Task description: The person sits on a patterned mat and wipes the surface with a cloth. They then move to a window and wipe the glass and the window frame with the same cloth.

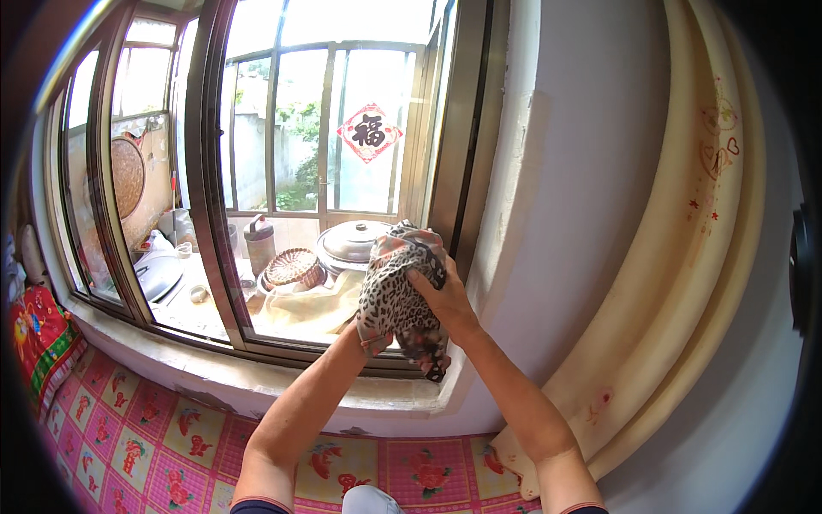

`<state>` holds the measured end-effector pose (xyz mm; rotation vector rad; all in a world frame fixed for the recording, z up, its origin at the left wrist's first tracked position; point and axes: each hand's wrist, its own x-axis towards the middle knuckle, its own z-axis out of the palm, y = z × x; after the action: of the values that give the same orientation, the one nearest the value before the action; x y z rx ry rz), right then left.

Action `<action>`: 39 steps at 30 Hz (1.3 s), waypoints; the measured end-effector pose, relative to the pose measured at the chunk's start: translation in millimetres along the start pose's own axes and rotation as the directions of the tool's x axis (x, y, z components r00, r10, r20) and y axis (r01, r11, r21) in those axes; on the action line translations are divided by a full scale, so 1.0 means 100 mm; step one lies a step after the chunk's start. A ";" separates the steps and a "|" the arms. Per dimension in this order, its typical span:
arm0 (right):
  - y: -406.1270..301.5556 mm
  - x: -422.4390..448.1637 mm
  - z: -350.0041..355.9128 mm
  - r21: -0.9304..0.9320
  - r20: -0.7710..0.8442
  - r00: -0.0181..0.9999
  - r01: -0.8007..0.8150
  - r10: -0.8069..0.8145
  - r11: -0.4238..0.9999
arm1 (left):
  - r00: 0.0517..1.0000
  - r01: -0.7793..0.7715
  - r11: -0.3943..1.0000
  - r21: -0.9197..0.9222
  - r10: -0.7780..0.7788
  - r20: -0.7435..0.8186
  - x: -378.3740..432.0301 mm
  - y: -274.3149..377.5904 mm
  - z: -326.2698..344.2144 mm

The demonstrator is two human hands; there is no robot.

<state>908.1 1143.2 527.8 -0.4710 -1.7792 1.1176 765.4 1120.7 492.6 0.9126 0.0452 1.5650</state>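
Note:
A leopard-print cloth (pixel 401 289) with pink-red and grey patches is bunched up in front of the window pane. My right hand (pixel 449 302) grips its right side, with the thumb lying over the fabric. The cloth covers my left hand, so only the wrist (pixel 353 337) shows at its lower left; the fingers are hidden. A loose, slightly blurred end of the cloth hangs down towards the window sill (pixel 411 392). I cannot tell whether the cloth touches the glass.
Brown metal window frames (pixel 221 257) stand before me. Through the glass I see a lidded metal pot (pixel 353 241), a wicker basket (pixel 292 266) and a grey flask (pixel 259 238). A cream curtain (pixel 648 308) hangs at right. Below lies a pink patterned cover (pixel 180 443), with a red cushion (pixel 42 340) at left.

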 end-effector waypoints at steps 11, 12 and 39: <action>-0.31 0.67 -0.13 -0.462 -0.174 0.684 0.579 -0.709 0.672 | 0.843 -0.149 0.358 0.922 0.533 -0.071 -1.25 -0.02 -0.02; -0.58 0.76 -0.14 -0.610 -0.130 0.592 0.584 -0.795 0.535 | 0.813 -0.015 0.393 0.919 0.540 -0.218 -1.59 -0.05 -0.03; -0.37 1.42 0.87 -0.793 -0.005 0.443 0.544 -0.896 0.274 | 0.336 0.878 -0.201 0.434 0.905 -0.262 -3.63 0.93 -2.90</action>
<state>770.7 1184.1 620.3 -0.1982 -1.5852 -0.4342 498.1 922.4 155.4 0.6760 3.1083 1.4407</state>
